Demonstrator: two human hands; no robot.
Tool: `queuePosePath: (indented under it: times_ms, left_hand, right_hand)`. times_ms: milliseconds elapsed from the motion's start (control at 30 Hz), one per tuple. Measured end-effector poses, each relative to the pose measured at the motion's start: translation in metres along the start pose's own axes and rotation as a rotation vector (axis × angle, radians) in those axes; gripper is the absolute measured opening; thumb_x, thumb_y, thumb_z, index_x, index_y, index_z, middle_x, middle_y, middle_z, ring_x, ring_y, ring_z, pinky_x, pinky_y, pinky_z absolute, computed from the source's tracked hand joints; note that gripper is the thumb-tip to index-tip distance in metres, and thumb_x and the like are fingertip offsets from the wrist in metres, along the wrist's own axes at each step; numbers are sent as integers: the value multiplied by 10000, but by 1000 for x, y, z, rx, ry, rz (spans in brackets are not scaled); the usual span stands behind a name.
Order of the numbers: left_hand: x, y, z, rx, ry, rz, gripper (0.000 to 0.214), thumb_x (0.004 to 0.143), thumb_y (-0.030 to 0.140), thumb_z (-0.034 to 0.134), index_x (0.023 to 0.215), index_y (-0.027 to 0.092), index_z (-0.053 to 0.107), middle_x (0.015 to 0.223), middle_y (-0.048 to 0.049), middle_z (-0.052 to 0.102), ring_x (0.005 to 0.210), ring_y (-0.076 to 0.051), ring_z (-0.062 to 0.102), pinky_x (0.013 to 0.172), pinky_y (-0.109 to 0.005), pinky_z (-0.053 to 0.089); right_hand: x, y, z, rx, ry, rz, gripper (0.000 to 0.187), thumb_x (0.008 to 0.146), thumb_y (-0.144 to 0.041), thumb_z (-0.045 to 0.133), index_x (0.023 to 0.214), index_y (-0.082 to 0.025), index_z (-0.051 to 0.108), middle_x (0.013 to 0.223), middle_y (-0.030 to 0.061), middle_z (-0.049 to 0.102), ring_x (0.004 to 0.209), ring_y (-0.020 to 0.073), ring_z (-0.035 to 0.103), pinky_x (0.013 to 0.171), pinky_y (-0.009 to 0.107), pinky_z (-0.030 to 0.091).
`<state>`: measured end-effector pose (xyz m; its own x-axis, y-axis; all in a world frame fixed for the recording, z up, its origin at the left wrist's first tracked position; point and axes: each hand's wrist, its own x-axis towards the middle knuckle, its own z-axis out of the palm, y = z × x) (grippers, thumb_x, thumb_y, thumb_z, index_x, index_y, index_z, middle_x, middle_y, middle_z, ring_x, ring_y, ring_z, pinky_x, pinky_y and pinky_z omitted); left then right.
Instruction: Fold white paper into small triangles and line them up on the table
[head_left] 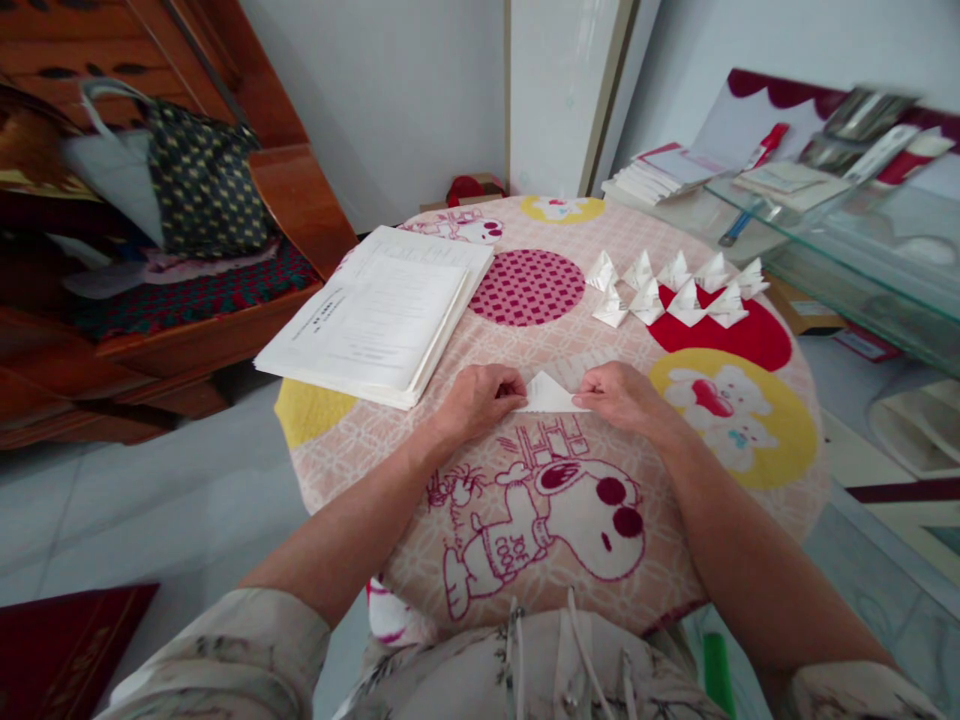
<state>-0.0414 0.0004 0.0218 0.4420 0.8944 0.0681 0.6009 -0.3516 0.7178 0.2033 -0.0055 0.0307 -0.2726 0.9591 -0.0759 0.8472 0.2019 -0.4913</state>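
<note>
The left hand [481,397] and right hand [619,395] had their fingers closed, pinching opposite corners of the folded paper [551,393], positioned on the bench [525,348], right of the paper stack [375,310].

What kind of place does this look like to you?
Probably a room in a home: there's a carved wooden seat with a patterned bag on it, a cartoon-print tablecloth, and a glass shelf holding small items.

folded paper pieces [685,303]: 9 | paper triangle [551,394]: 1 | hands [484,398]: 2 | tabletop paper stack [375,315]: 1 | tablecloth [517,348]: 1
</note>
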Motion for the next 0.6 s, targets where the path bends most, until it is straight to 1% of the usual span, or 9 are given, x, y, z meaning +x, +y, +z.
queuePosePath:
  times_ms: [267,400,600]
  left_hand:
    - [0,0,0,-4,5,20,40,752,163,691,735,195,708,690,9,668,632,-122,547,639,-246,361]
    - [0,0,0,-28,5,21,36,744,167,693,732,195,712,686,8,667,633,-122,548,639,-245,359]
    - [0,-1,0,-7,3,17,30,752,176,697,740,195,716,712,1,683,656,-132,563,644,-248,363]
  right_hand:
    - [-2,4,1,9,6,-16,237,789,-313,631,595,-178,621,584,1,529,582,134,448,578,290,259]
    - [-3,2,1,34,25,-8,225,800,-336,634,636,-182,631,598,0,558,580,134,462,567,284,268]
    - [-2,0,1,124,19,40,164,750,-310,662,653,-179,644,584,-9,573,567,131,474,549,269,292]
